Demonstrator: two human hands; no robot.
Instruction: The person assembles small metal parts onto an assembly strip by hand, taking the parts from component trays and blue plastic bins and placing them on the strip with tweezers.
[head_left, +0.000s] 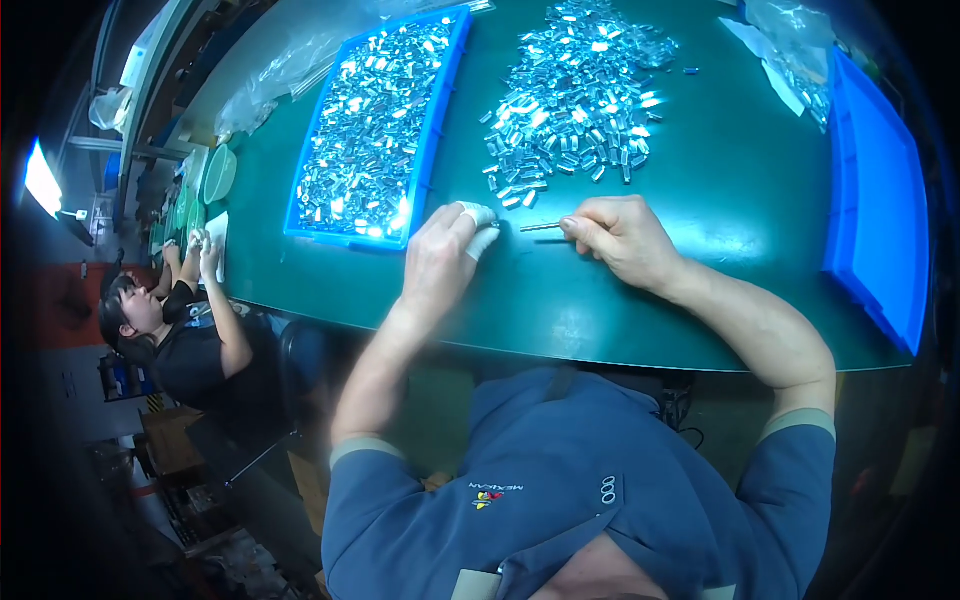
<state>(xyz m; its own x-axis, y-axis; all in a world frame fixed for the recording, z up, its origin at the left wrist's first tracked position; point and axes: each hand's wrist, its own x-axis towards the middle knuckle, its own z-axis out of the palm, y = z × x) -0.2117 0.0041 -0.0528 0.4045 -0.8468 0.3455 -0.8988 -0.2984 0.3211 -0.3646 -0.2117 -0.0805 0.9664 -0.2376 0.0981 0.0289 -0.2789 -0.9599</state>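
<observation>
My left hand [440, 256], with white coverings on thumb and forefinger, pinches a small shiny metal piece [495, 224] that is mostly hidden by the fingertips. Opposite it, my right hand [630, 240] is closed round a thin metal rod [541, 227]. The rod's free end points left toward the piece, and a small gap lies between them. Just beyond both hands spreads a loose pile of small shiny metal pieces [575, 110] on the green table [610, 310]. Left of the pile lies a blue tray [420, 215] filled with many similar pieces.
Another blue tray [880, 190] sits at the right edge of the table. Clear plastic bags [790, 35] lie at the far right, and more plastic [265, 95] at the far left. A co-worker [190, 340] sits at the left, hands raised near a pale green bowl [219, 174].
</observation>
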